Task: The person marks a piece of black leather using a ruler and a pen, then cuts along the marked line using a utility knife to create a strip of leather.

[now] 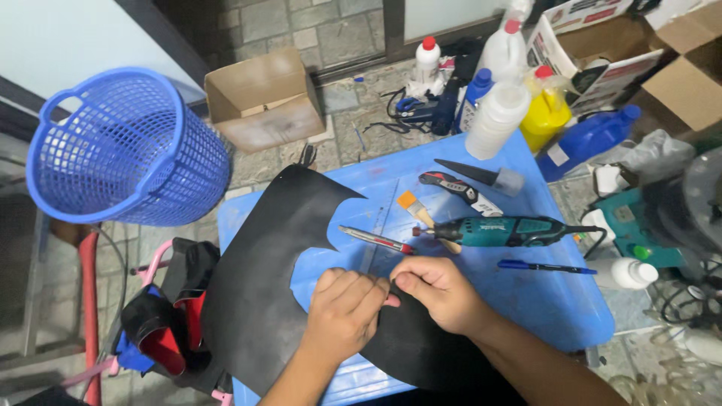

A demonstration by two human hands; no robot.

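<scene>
A large black sheet (pixel 263 248) with a curved cut-out lies across a blue tabletop (pixel 541 293). My left hand (pixel 342 312) rests on it with the fingers curled, pressing the sheet's inner edge. Touching it from the right, my right hand (pixel 440 289) pinches the same edge between thumb and fingers. Just beyond my hands lie a red-tipped cutter (pixel 376 240) and a clear ruler (pixel 376 248).
On the table lie a teal rotary tool (pixel 504 231), a small brush (pixel 421 214), a utility knife (pixel 459 192), a blue pen (pixel 538 267) and a black nozzle (pixel 474 174). Bottles (pixel 496 113) and cardboard boxes (pixel 263 98) stand behind. A blue basket (pixel 124 146) sits at the left.
</scene>
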